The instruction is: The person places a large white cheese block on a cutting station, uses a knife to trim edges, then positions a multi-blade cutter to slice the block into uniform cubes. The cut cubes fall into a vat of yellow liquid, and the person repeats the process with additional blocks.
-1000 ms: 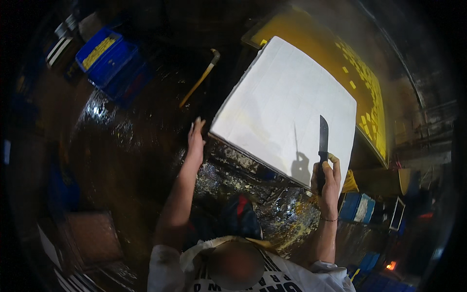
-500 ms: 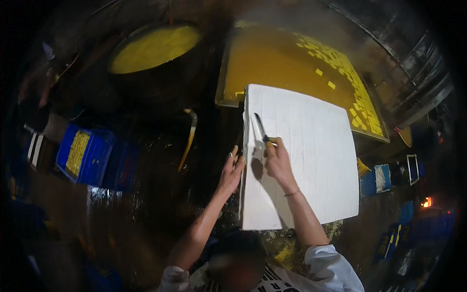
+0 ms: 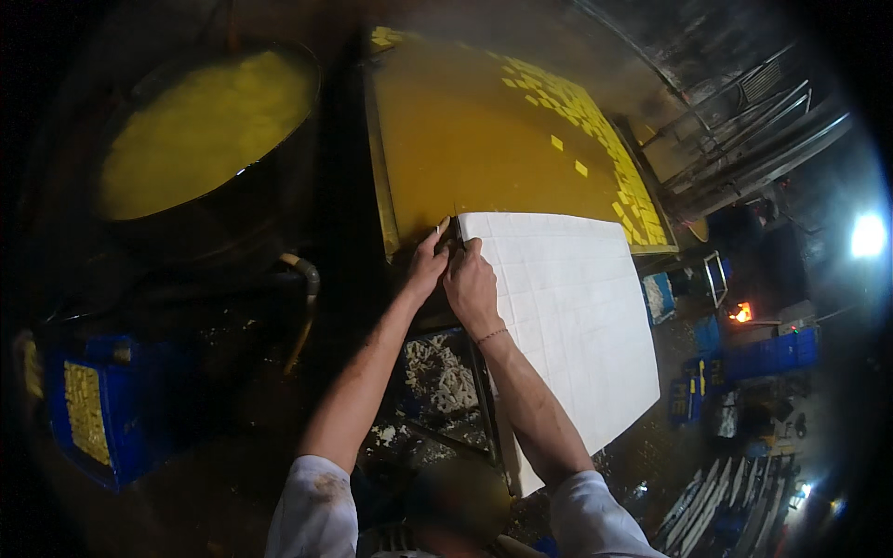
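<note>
A large white slab (image 3: 577,316), scored with faint lines and looking like bean curd, lies in front of me. At its far left corner my right hand (image 3: 473,286) is closed, knuckles up. The knife it grips is almost wholly hidden; only a thin dark bit shows past the fingers. Close beside it, on the left, my left hand (image 3: 428,262) reaches to the same corner with its fingers stretched out, touching or nearly touching the slab's edge. Beneath the left edge, white strip-like scraps (image 3: 439,374) lie in a heap.
Beyond the slab, a wide vat (image 3: 379,191) holds orange-brown liquid with yellow squares floating on its right. A round pot (image 3: 251,172) of yellow pieces stands at left. Blue crates (image 3: 116,428) sit lower left. A small fire (image 3: 741,312) burns at right, near blue bins (image 3: 770,356).
My right hand has moved from over the slab to its far left corner, and the knife blade is no longer plainly visible. My left hand has slid forward beside it. The view has shifted.
</note>
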